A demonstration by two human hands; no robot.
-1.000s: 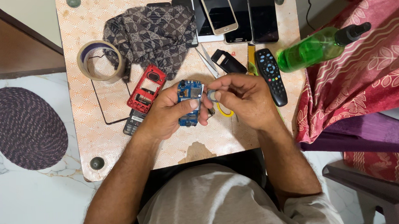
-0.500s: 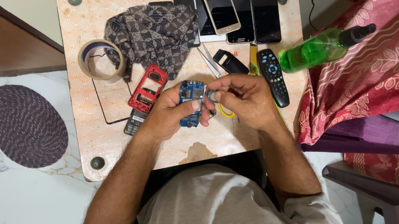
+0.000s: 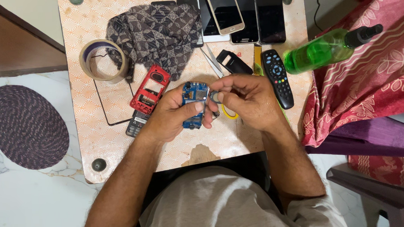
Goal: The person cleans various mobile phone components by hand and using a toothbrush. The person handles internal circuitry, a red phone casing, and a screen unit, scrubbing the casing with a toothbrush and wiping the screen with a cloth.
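My left hand (image 3: 172, 115) grips a blue phone circuit board (image 3: 193, 100) over the middle of the small patterned table (image 3: 98, 131). My right hand (image 3: 249, 100) pinches a small round grey part (image 3: 216, 97) against the board's right edge. A red phone frame (image 3: 150, 88) lies just left of my left hand, with a dark keypad piece (image 3: 134, 123) below it. A yellow ring (image 3: 229, 113) shows under my right hand.
A tape roll (image 3: 103, 61), a patterned cloth (image 3: 157, 33), several phones (image 3: 240, 12), tweezers (image 3: 212, 63), a black phone cover (image 3: 234, 62), a remote (image 3: 277, 77) and a green spray bottle (image 3: 326, 49) lie about. A dark round mat (image 3: 23, 126) is on the floor at left.
My right hand has brought the small round part closer to the board's right edge. The left hand and board stay nearly still.
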